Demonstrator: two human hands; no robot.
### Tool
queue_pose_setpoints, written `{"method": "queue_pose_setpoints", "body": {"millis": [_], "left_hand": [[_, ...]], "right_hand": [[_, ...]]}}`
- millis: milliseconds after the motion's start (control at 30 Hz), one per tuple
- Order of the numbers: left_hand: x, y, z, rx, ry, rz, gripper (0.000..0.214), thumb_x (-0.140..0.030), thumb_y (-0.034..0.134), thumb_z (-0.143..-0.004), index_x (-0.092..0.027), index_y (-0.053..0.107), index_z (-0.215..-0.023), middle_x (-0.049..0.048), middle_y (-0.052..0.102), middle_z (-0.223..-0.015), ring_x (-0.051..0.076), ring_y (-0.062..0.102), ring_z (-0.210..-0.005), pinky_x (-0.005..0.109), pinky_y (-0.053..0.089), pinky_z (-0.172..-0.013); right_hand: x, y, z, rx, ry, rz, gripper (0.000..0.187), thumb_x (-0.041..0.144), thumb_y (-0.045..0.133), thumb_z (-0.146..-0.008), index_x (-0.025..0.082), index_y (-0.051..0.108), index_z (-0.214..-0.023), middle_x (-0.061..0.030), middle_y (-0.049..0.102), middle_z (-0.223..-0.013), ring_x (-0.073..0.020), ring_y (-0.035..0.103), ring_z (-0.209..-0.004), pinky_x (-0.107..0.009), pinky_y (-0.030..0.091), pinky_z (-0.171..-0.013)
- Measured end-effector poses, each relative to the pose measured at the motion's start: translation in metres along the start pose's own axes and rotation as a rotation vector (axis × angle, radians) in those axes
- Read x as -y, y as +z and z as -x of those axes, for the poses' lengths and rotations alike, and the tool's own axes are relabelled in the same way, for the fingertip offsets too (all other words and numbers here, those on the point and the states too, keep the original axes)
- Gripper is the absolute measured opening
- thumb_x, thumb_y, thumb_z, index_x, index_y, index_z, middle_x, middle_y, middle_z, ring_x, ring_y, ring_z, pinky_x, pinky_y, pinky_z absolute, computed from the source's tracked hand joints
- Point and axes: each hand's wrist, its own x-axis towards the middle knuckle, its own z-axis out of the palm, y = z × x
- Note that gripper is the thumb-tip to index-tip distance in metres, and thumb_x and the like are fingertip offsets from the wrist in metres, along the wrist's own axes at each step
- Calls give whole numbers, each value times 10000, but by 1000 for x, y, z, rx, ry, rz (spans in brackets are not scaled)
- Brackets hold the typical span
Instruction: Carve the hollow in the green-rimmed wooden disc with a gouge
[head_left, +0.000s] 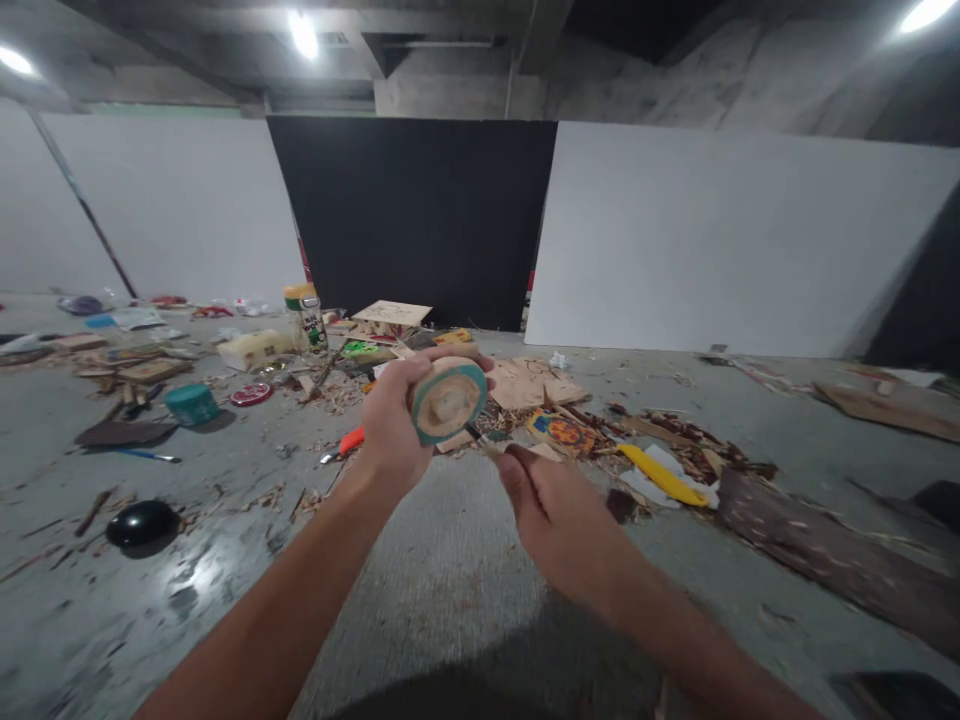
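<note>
My left hand (397, 410) is closed round the edge of a round wooden disc (450, 402), tilted so that its face is toward me. The disc has a teal painted ring near its rim and a bare wood middle. Below it, my right hand (544, 490) pinches a thin paintbrush (487, 444) whose dark tip is at the disc's lower right edge. Whether the tip touches the disc I cannot tell. To the left on the floor stands a teal jar (192, 404) beside a red round lid (250, 394).
Wood shavings and scraps cover the floor ahead. A yellow strip (664, 475) lies on white paper near a bark slab (832, 560). At left are a black rounded object (142, 523), a blue-handled brush (150, 455) and a yellow-topped can (306, 318). Black and white panels (420, 220) stand behind.
</note>
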Motion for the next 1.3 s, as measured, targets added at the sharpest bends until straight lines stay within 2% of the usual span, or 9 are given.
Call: {"method": "queue_pose_setpoints", "body": {"millis": [67,133,233,367,567,767,900,1067,1300], "left_hand": [[0,2,-1,-88,-34,147,383,-339,439,-736,-113,741,-800,134,753,-839,270,715,-765,398,583,-721],[1,5,0,-112,-59,234,411,-336,394,-760,-107,729,-824,143,751,-864,292,721,-797,443,589,-737],[3,10,4,-52,-72,275,412,-320,364,-784,-108,709,-861,154,748,-941,316,715,-916,465,589,-776],[6,15,10,32,-88,281,416,-300,347,-787,-108,692,-917,160,744,-991,334,678,-1055,484,580,-825],[7,14,12,70,-14,215,408,-343,402,-750,-118,691,-930,162,738,-1023,361,656,-1097,502,569,-842],[2,10,12,121,53,87,390,-353,468,-649,-164,691,-907,144,730,-1076,375,639,-1125,489,562,-836],[0,4,13,175,111,41,349,-342,493,-650,-159,707,-856,147,742,-1008,377,643,-1112,495,543,-868],[2,-4,12,295,155,-26,406,-367,482,-722,-142,756,-919,151,737,-1031,340,681,-992,488,515,-928],[5,-8,9,320,203,-82,411,-377,476,-773,-133,779,-907,147,734,-1007,309,683,-927,439,536,-872]], "right_hand": [[0,1,1,12,-10,-9,392,443,287,-993,236,419,-688,-27,537,-623,-174,439,-554,-309,236,-540],[2,-1,1,-33,-5,-23,417,457,250,-1001,244,380,-667,-8,485,-590,-171,419,-546,-309,233,-533],[5,-7,3,-88,2,-72,418,476,254,-996,251,348,-657,27,395,-561,-156,367,-523,-303,229,-516],[7,-6,7,21,73,-313,452,542,279,-998,240,386,-680,33,395,-607,-134,368,-539,-270,277,-494],[10,-8,9,218,289,-662,493,662,322,-957,239,401,-717,82,311,-555,-80,220,-425,-203,189,-362],[18,-11,10,316,411,-893,502,717,462,-874,238,420,-728,106,312,-500,-59,209,-385,-172,185,-335],[24,-9,12,326,413,-942,519,737,518,-821,233,436,-733,110,324,-495,-53,227,-386,-163,186,-331],[27,-8,16,351,413,-979,508,723,520,-824,231,432,-738,114,319,-502,-50,225,-392,-164,187,-340],[25,-5,17,420,448,-1113,471,694,523,-841,248,393,-766,128,318,-487,-44,190,-354,-169,167,-322]]}}
